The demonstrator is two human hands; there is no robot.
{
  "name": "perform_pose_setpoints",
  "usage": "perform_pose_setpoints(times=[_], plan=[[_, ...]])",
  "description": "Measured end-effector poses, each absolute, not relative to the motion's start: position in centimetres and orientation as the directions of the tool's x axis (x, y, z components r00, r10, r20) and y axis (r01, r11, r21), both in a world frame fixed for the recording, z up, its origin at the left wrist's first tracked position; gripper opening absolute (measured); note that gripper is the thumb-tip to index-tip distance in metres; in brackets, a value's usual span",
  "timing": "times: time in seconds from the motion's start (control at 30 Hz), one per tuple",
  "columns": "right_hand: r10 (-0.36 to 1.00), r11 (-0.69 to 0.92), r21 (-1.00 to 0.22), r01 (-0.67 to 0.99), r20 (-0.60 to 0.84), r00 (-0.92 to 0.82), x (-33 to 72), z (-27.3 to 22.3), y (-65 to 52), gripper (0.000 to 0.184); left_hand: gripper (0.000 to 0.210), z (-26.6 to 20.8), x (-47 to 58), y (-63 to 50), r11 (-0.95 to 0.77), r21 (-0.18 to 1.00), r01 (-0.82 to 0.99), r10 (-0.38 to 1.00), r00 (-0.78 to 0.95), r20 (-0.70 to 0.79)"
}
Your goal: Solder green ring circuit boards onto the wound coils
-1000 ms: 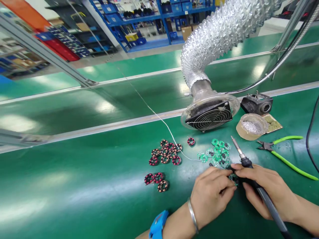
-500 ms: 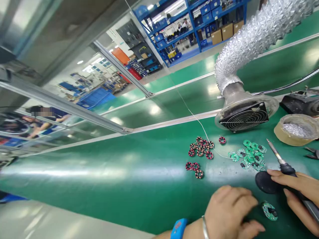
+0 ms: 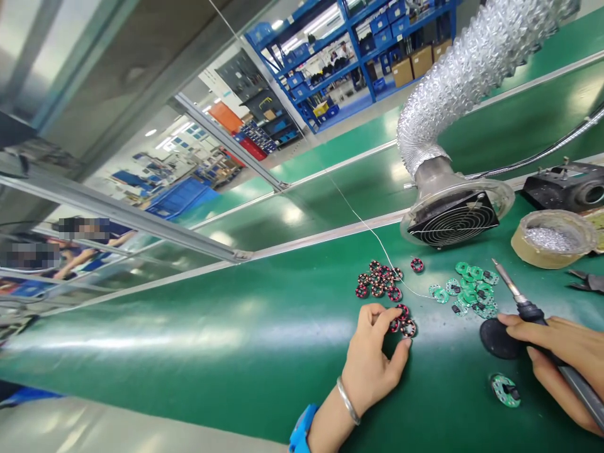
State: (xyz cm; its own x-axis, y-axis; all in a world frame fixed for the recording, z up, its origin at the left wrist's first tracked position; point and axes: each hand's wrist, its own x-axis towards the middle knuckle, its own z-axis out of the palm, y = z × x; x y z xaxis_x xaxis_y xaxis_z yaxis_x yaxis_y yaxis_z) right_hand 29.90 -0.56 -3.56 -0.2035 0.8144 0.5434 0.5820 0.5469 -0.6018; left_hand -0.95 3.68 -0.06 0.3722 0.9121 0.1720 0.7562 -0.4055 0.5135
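My left hand (image 3: 375,358) reaches over the table with fingers and thumb curled round a small group of red and copper motor stators (image 3: 408,328). They rest on the green surface, partly covered by the fingertips. In my right hand (image 3: 561,352) is a soldering iron (image 3: 531,309), its bare tip pointing up and left. The right fingertips also touch a black round disc (image 3: 499,338); whether they grip it I cannot tell. Below it lies one green ring-shaped circuit board (image 3: 504,391) with a black part on it.
More stators (image 3: 377,278) and a heap of green circuit boards (image 3: 472,292) lie farther back, with a thin solder wire (image 3: 377,238) hanging down to them. A fume extractor (image 3: 453,220), a tub of metal shavings (image 3: 550,239) and pliers (image 3: 585,282) stand right. Co-workers sit far left.
My left hand has moved from beside the single circuit board up and left to the small stator group. Those stators have shifted right. The right hand keeps its hold on the soldering iron.
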Motion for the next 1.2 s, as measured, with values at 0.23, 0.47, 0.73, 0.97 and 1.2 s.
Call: perform_pose_setpoints(times=[0.23, 0.47, 0.73, 0.97, 1.2], plan=[[0.782, 0.596, -0.450, 0.665, 0.514, -0.353, 30.1, -3.0, -0.2, 0.038, 0.033, 0.2, 1.2, 3.7, -0.502, 0.393, 0.771, 0.860, 0.396, 0.322], [0.798, 0.595, -0.497, 0.632, 0.462, -0.388, 29.3, -0.9, 0.8, 0.032, 0.032, 0.7, 3.2, 3.1, -0.571, 0.360, 0.738, 0.820, 0.495, 0.286], [0.789, 0.598, -0.485, 0.638, 0.496, -0.363, 28.8, -1.3, 1.1, 0.034, 0.025, 1.8, 6.0, 3.8, -0.644, 0.480, 0.595, 0.749, 0.617, 0.240], [0.803, 0.584, -0.534, 0.612, 0.490, -0.338, 29.0, -0.8, 1.2, 0.034, 0.019, 0.6, 9.2, 4.6, -0.637, 0.592, 0.494, 0.724, 0.648, 0.238], [0.843, 0.532, -0.607, 0.590, 0.447, -0.300, 28.8, -0.5, 1.2, 0.034, 0.026, 0.9, 8.7, 4.7, -0.585, 0.713, 0.388, 0.725, 0.644, 0.244]])
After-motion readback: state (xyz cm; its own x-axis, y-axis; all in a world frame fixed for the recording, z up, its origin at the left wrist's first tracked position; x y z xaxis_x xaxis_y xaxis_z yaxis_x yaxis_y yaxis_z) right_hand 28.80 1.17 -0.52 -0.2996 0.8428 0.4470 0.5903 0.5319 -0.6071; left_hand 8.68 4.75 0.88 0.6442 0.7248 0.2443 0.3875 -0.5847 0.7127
